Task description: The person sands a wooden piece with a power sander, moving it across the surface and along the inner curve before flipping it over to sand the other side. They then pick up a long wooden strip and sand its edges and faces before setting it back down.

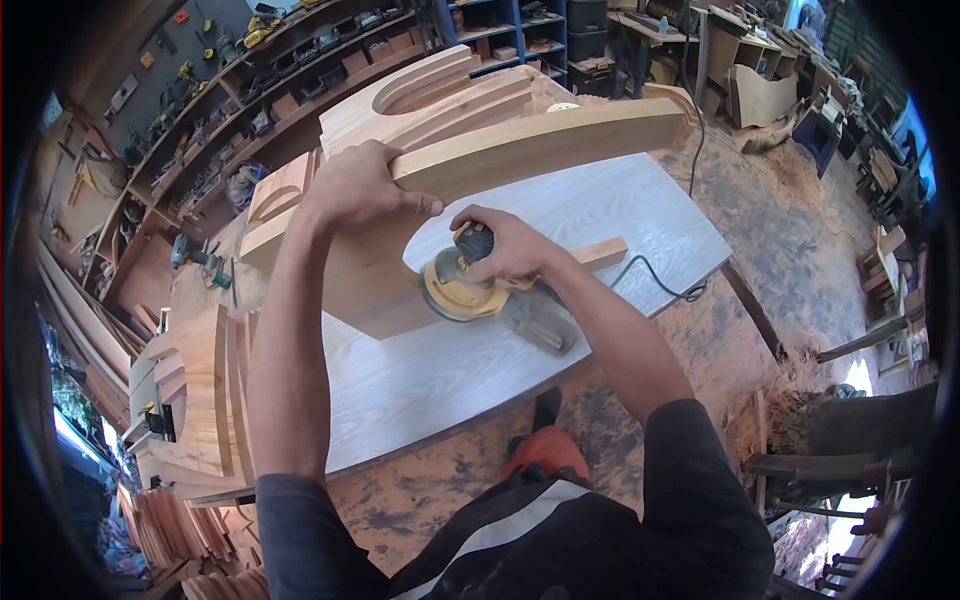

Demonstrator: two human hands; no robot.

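Observation:
A large curved wooden piece (545, 140) stands on the pale wood-grain tabletop (420, 400), one long arm of it stretching away to the right. My left hand (370, 185) grips its upper edge near the corner, thumb on the near side and the other fingers over the far side, partly hidden. In my right hand (512, 248) is a yellow and black orbital sander (462, 290), held by its head. The sander's pad is tilted against the lower inner edge of the wood, and its grey dust bag (540, 322) points toward me.
A small wood block (598, 255) and the black power cord (655, 285) lie right of the sander. More curved wooden parts (425, 95) are stacked behind, others (200, 390) at left. A cordless drill (200, 262) lies at left. Shelves of tools line the wall; sawdust covers the floor.

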